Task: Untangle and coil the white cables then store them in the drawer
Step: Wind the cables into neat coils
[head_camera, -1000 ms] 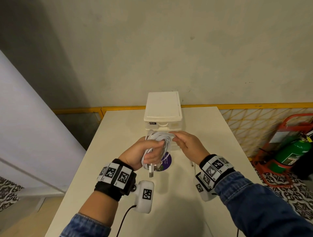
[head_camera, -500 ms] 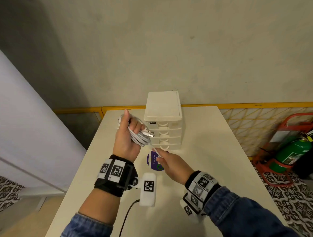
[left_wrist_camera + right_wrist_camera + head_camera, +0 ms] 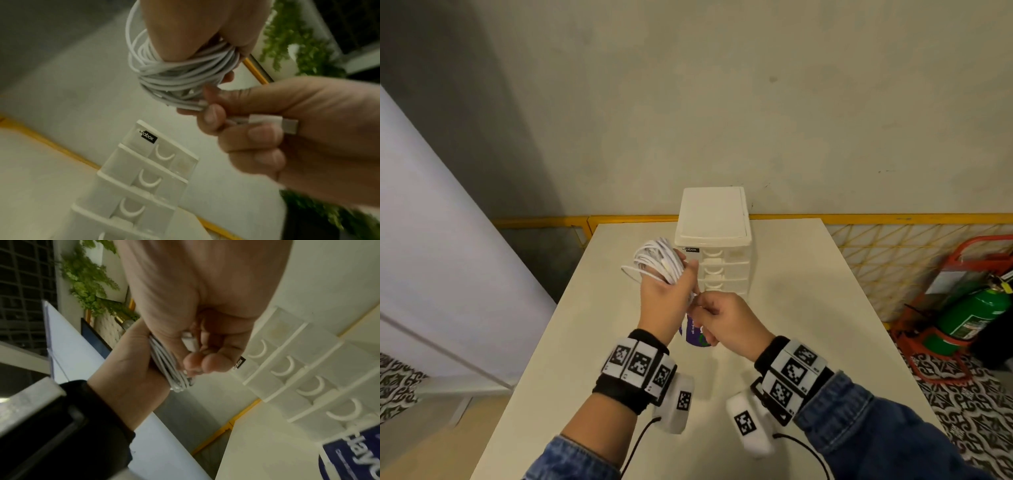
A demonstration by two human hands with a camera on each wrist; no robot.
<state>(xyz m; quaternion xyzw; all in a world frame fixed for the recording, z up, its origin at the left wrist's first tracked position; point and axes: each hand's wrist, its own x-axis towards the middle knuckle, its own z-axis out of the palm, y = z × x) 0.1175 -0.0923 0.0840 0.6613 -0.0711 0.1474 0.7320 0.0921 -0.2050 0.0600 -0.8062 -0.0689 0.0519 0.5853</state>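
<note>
The coiled white cables (image 3: 659,262) sit in a thick bundle of loops held above the tabletop (image 3: 808,308), just left of the drawer unit's top front corner, with one looser loop bulging out on the left side. The left hand (image 3: 667,296) is raised with its fingers wrapped around the bundle, clasping the loops against the palm; in the left wrist view the strands (image 3: 180,73) cross over the thumb base and bunch beneath it. The right hand (image 3: 726,323) is pressed close against the left, its fingers curled, pinching a white cable end with a flat plug (image 3: 273,124) between thumb and fingertips; this end runs into the coil. In the right wrist view the same plug end (image 3: 190,341) lies inside the curled fingers, with the coil strands (image 3: 164,365) just beside it against the left palm. Behind the hands stands the small white drawer unit (image 3: 714,219) with a stack of translucent drawers (image 3: 152,177), all pushed in, each with a curved pull. A round purple sticker (image 3: 693,334) lies on the tabletop under the hands. To the right, on the patterned floor, a green fire extinguisher (image 3: 976,315) rests in a red stand.
</note>
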